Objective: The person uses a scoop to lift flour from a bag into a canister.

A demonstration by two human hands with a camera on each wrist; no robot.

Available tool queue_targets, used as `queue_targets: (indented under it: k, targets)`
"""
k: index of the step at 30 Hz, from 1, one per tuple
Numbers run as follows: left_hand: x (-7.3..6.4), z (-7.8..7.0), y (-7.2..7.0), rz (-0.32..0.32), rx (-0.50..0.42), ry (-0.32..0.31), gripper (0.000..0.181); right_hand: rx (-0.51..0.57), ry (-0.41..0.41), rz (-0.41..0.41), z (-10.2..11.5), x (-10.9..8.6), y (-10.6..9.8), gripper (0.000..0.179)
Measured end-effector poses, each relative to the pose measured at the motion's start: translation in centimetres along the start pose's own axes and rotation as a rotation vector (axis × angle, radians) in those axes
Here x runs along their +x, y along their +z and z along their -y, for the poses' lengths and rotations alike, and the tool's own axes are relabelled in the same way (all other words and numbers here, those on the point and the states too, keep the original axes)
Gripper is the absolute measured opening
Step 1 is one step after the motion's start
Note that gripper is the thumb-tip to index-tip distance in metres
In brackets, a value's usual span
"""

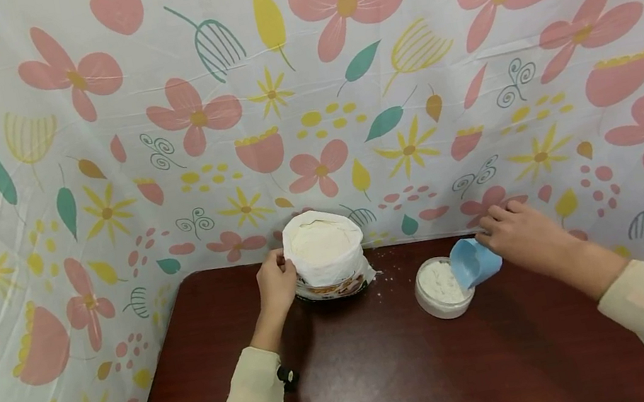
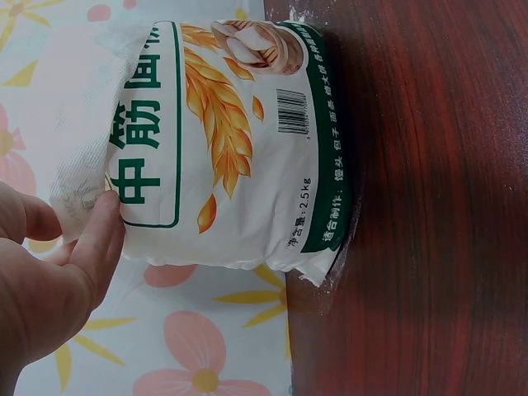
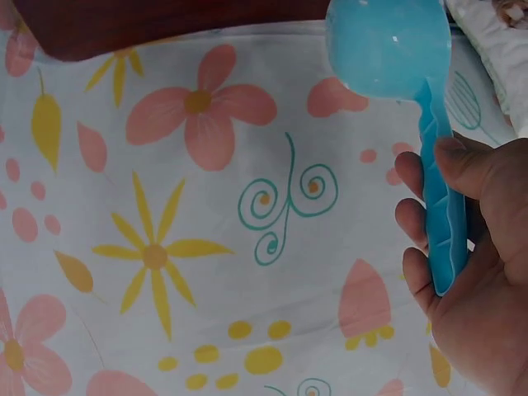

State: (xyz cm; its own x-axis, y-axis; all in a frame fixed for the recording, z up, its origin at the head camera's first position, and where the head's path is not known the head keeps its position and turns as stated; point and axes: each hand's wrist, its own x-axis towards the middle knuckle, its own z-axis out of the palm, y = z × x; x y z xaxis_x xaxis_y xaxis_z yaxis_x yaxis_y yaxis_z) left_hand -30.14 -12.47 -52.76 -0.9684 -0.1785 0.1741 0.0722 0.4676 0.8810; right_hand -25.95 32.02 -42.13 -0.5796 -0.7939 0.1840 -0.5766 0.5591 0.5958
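Observation:
A white bag of flour [image 1: 326, 250] stands upright near the back of the table, its top rolled open and flour showing inside. My left hand [image 1: 277, 282] pinches the bag's rim at its left side; the left wrist view shows thumb and fingers [image 2: 97, 239] on the folded edge. To the right, my right hand [image 1: 511, 232] grips the handle of a blue scoop [image 1: 475, 261]. The scoop is tilted over the right rim of a round clear container [image 1: 446, 308], which holds white flour [image 1: 441, 282]. In the right wrist view the fingers wrap around the scoop's handle [image 3: 441, 206].
Both things stand on a dark reddish-brown table [image 1: 379, 378]. Spilled flour [image 1: 383, 276] dots the surface between bag and container. A flower-patterned cloth [image 1: 346, 117] hangs right behind the table's back edge and along its left side.

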Motion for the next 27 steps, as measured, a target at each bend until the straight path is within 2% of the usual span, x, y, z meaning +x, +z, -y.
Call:
queue_targets:
  k: [6,13,21,27]
  targets:
    - [-0.02,0.00,0.02,-0.004,-0.002,0.006,0.028,0.029,0.026,0.021,0.44,-0.09,0.02,0.032]
    - [-0.01,0.03,0.04,-0.006,-0.002,0.004,0.028,0.083,0.057,0.009,0.52,-0.24,-0.03,0.037]
    - [0.11,0.20,0.06,-0.012,0.015,0.011,0.029,0.086,-0.005,-0.111,0.07,0.14,-0.33,0.029]
    - [0.14,0.28,0.06,-0.011,0.019,0.012,0.030,0.064,-0.031,-0.109,-0.18,0.36,-0.75,0.028]
